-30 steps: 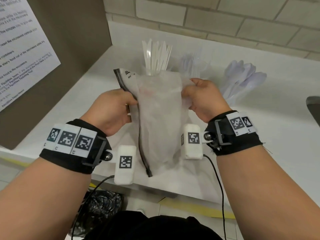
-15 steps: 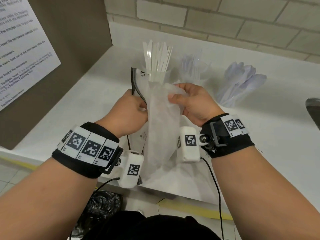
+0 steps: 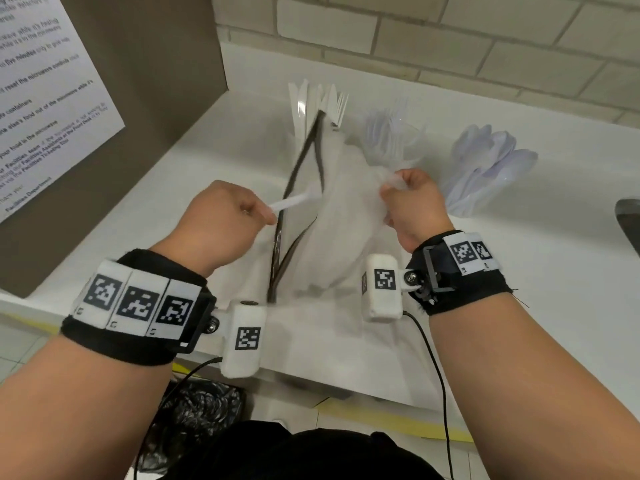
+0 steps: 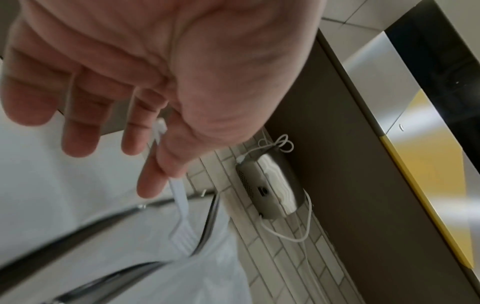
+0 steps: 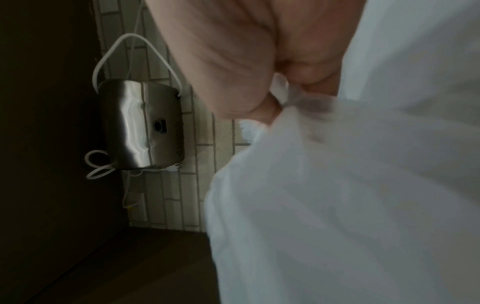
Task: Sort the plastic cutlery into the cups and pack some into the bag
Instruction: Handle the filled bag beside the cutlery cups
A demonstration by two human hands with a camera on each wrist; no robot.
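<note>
A frosted white bag (image 3: 343,230) with a dark zip rim lies on the white counter (image 3: 519,306), its mouth pulled wide. My left hand (image 3: 266,211) pinches a white plastic fork (image 3: 294,202) by the handle, tines pointing into the mouth. In the left wrist view the fork (image 4: 179,205) hangs from thumb and forefinger with its tines at the bag's (image 4: 213,277) rim. My right hand (image 3: 398,188) grips the bag's right side, bunched in its fingers (image 5: 267,107). Behind the bag stand a cup of white cutlery (image 3: 318,102), a cup of clear forks (image 3: 391,133) and a cup of clear spoons (image 3: 485,168).
A brown panel (image 3: 156,81) with a paper notice (image 3: 45,98) walls off the left. A brick wall (image 3: 450,39) runs behind the counter. A dark object (image 3: 628,220) sits at the right edge. A metal device (image 4: 270,185) with white cables hangs on the wall. A black-lined bin (image 3: 194,410) stands below the counter's front edge.
My left hand has let go of the bag's rim and now holds a white fork at its mouth. My right hand has pulled the bag's side rightward, and the mouth has opened wide.
</note>
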